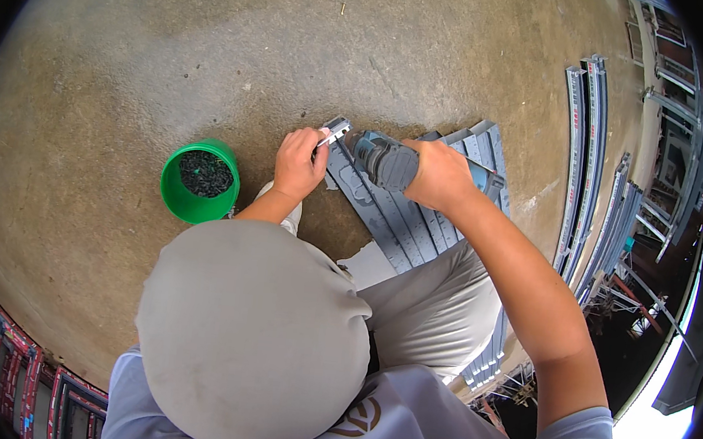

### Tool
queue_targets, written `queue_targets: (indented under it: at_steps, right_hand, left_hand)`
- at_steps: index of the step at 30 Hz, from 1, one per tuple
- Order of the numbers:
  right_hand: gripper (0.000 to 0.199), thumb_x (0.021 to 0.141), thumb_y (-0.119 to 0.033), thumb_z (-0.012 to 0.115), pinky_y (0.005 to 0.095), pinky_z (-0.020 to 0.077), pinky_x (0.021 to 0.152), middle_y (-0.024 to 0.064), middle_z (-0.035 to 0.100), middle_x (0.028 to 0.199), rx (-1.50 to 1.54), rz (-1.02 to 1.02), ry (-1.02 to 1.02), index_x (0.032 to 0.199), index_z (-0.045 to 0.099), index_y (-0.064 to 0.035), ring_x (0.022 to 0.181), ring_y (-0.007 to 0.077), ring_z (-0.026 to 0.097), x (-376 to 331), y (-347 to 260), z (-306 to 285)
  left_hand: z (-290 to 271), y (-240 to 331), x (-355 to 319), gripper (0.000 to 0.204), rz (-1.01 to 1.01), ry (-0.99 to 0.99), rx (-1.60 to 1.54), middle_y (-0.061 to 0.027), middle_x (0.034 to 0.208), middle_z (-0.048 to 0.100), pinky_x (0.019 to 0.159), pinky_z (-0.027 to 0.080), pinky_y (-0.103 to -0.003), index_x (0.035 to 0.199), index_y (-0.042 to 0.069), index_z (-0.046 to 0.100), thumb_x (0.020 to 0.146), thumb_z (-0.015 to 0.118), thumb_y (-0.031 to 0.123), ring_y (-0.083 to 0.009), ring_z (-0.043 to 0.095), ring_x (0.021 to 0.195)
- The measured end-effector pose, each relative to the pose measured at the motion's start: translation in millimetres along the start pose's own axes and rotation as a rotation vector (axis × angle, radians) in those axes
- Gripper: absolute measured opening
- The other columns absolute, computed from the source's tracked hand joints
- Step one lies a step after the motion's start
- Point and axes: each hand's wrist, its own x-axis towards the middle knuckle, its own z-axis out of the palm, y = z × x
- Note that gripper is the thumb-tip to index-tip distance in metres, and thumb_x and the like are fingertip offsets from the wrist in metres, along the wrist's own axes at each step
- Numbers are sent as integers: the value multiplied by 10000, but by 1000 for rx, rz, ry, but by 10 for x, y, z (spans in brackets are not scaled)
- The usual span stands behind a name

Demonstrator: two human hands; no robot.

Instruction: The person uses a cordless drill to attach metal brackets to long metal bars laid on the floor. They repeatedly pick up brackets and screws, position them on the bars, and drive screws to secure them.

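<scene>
My right hand (pixel 440 176) grips a grey-blue power drill (pixel 384 160) that points left toward the end of a stack of grey metal channel sections (pixel 419 218) lying on the concrete floor. My left hand (pixel 299 164) pinches a small metal bracket (pixel 337 127) at the top end of that stack, right beside the drill's nose. My grey cap (pixel 251 337) and bent knees hide the lower part of the stack.
A green bucket (pixel 178 194) filled with dark screws stands on the floor left of my left hand. More long metal rails (pixel 582 157) lie at the right. Red-marked frames (pixel 16 365) are stacked at the lower left edge.
</scene>
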Motion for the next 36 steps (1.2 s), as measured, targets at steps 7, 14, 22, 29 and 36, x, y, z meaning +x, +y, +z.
queue_targets:
  at_steps: [7,14,22,29,36]
  right_hand:
    - [306,758,-157,683,473,571,844,186,750,955,17,0,11,1056,743,-124,935,397,714,14,-3,18]
    - [258,770,-163,687,479,575,824,187,746,934,-18,1,2,1016,728,-100,918,396,715,-39,-49,63]
    - [297,756,-142,685,480,576,820,193,744,938,-59,3,-25,1048,723,-99,923,392,717,-8,-52,78]
    - [300,746,-153,702,476,575,808,193,741,924,-162,-37,-20,1043,721,-117,919,394,712,83,-37,56]
    - [252,757,-188,721,462,574,808,164,748,932,-114,-32,-22,1003,737,-136,923,380,714,137,-9,44]
  left_hand:
    - [2,16,-4,165,-2,14,-9,-133,887,648,721,478,-432,1016,42,646,868,699,-9,-365,621,805]
    - [-28,20,25,166,-1,-17,5,-122,880,636,737,470,-435,988,45,636,842,704,6,-346,623,829]
    - [-29,43,18,153,-1,-4,-1,-126,884,637,740,473,-439,995,41,641,856,694,6,-348,625,833]
    - [-21,36,19,141,-23,-1,-11,-129,898,646,745,475,-441,1006,40,647,871,680,10,-349,625,842]
    - [22,7,-28,177,-27,21,-30,-130,930,656,769,476,-442,1075,39,644,902,680,42,-355,627,865]
